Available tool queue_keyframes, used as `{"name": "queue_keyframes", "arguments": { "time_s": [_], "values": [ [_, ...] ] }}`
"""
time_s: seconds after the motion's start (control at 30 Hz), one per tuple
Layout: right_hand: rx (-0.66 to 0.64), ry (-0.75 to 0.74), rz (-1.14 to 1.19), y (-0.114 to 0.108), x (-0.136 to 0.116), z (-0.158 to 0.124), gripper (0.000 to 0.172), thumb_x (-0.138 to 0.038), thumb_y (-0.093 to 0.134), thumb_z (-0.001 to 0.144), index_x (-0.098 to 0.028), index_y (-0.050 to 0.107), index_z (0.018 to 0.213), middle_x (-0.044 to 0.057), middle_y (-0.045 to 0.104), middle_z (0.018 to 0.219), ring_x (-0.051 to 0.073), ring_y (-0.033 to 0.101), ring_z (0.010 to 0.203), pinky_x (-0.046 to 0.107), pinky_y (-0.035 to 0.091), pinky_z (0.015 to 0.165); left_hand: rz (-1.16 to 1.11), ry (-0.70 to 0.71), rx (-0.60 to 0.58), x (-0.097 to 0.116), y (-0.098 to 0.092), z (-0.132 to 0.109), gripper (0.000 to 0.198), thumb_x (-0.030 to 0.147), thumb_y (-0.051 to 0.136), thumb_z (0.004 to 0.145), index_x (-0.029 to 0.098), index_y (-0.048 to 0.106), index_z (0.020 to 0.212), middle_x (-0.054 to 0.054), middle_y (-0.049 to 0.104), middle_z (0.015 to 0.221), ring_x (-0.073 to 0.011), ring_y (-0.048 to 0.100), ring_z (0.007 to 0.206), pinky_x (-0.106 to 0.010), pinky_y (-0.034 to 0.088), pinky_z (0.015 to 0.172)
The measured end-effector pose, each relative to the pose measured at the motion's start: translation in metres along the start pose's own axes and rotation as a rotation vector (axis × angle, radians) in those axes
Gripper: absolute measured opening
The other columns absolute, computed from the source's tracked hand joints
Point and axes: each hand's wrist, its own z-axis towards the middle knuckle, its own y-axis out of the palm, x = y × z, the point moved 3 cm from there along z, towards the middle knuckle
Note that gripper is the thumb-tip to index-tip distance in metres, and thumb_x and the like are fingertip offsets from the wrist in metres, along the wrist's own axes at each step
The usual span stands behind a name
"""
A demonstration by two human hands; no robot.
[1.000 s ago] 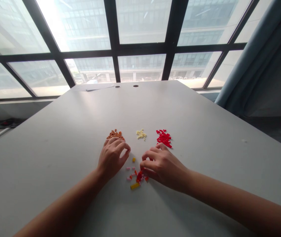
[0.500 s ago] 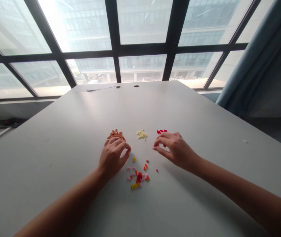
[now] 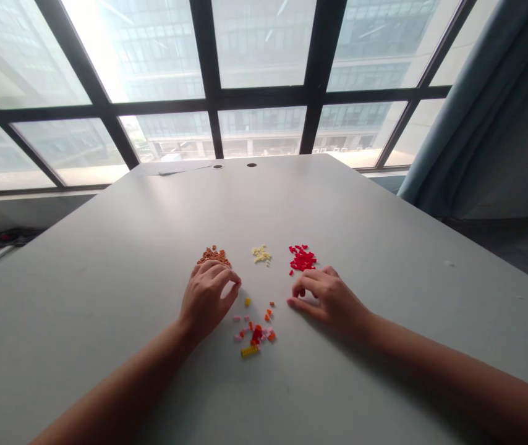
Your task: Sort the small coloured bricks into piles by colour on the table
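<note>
Near the middle of the white table (image 3: 120, 247), a loose scatter of mixed pieces: a red piece (image 3: 256, 334) at its centre, with pink pieces (image 3: 237, 337) and orange pieces (image 3: 268, 315) round about. On the near side, a long yellow studded brick (image 3: 250, 351); on the far side, a small yellow piece (image 3: 248, 301). To the left of this scatter, the left hand (image 3: 206, 298), just in front of a pile of brown pieces (image 3: 214, 254) and partly covering its near edge. Thumb and forefinger curved into a ring, tips close together; cannot tell whether pinching anything. To the right, the right hand (image 3: 327, 298), near the front of a pile of red pieces (image 3: 302, 258). Fingers bent, with only a narrow space to the thumb; cannot tell whether holding a tiny piece. Between the brown and red piles, well apart from both, a small pile of cream pieces (image 3: 261, 254). Farther off, two round holes (image 3: 251, 165) near the table's far edge. Beyond, a dark-framed window (image 3: 264, 97); on the right, a blue-grey curtain (image 3: 468, 111).
</note>
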Motion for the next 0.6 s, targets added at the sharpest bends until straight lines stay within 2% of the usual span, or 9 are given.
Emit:
{"name": "queue_keyframes", "arguments": {
  "time_s": [0.1,0.2,0.4,0.5,0.6],
  "values": [
    [0.155,0.103,-0.15,-0.004,0.013,0.008,0.014,-0.025,0.057,0.086,-0.018,0.06,0.074,0.002,0.066,0.076,0.017,0.06,0.075,0.032,0.027,0.072,-0.003,0.005,0.001,0.0,0.0,0.0,0.009,0.017,0.058,0.082,0.021,0.062,0.074,-0.003,0.067,0.078,-0.02,0.061,0.084,-0.035,0.044,0.077],
    [0.206,0.086,-0.159,-0.008,0.006,0.01,0.014,-0.026,0.059,0.086,-0.017,0.061,0.074,0.003,0.067,0.076,0.018,0.06,0.076,0.031,0.025,0.071,-0.006,0.007,0.004,0.001,-0.001,0.001,0.009,0.017,0.059,0.082,0.021,0.062,0.074,-0.002,0.068,0.079,-0.0192,0.06,0.082,-0.034,0.044,0.077],
    [-0.005,-0.197,0.195,0.006,-0.053,0.006,0.006,-0.024,0.063,0.086,-0.022,0.068,0.084,0.001,0.07,0.084,0.013,0.06,0.076,0.029,0.029,0.074,0.005,0.007,0.001,0.002,-0.001,0.001,0.009,0.017,0.059,0.081,0.02,0.062,0.074,-0.002,0.067,0.077,-0.0197,0.06,0.082,-0.034,0.043,0.077],
    [-0.054,-0.259,0.169,0.014,-0.069,0.009,0.009,-0.025,0.062,0.086,-0.023,0.069,0.082,0.0,0.071,0.079,0.013,0.059,0.073,0.03,0.029,0.072,-0.005,0.001,0.004,0.002,-0.001,0.001,0.009,0.017,0.059,0.081,0.02,0.062,0.074,-0.002,0.067,0.078,-0.0196,0.06,0.083,-0.034,0.043,0.078],
    [-0.137,-0.231,0.103,0.018,-0.07,0.012,0.011,-0.023,0.061,0.087,-0.023,0.07,0.082,0.0,0.07,0.079,0.013,0.059,0.072,0.029,0.03,0.07,-0.011,0.001,0.004,0.002,-0.002,0.001,0.008,0.017,0.06,0.081,0.02,0.062,0.074,-0.002,0.067,0.078,-0.0196,0.06,0.083,-0.034,0.044,0.078]
  ]
}}
